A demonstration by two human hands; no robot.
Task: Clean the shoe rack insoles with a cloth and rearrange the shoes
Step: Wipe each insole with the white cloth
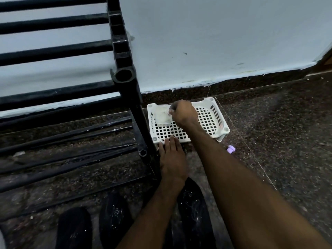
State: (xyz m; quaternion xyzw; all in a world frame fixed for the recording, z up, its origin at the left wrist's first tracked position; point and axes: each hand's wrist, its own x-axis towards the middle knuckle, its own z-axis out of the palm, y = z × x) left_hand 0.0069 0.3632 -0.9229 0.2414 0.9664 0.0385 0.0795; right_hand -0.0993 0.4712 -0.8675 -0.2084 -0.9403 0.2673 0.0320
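Pinching whitish bundle (162, 116), perhaps cloth, with right hand (184, 112) inside white tray (208, 119); just nearer than pinch, likely steadying rim with flat-fingered left hand (172, 159).

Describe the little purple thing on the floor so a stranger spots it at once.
Start at the black shoe rack; a white perforated tray sits on the floor to its right. Just beyond the tray's near right corner lies a small lilac object on the dark speckled floor. It is the only purple thing in view.

Single head-worn wide-angle view, forward and down, near the floor (287, 132)
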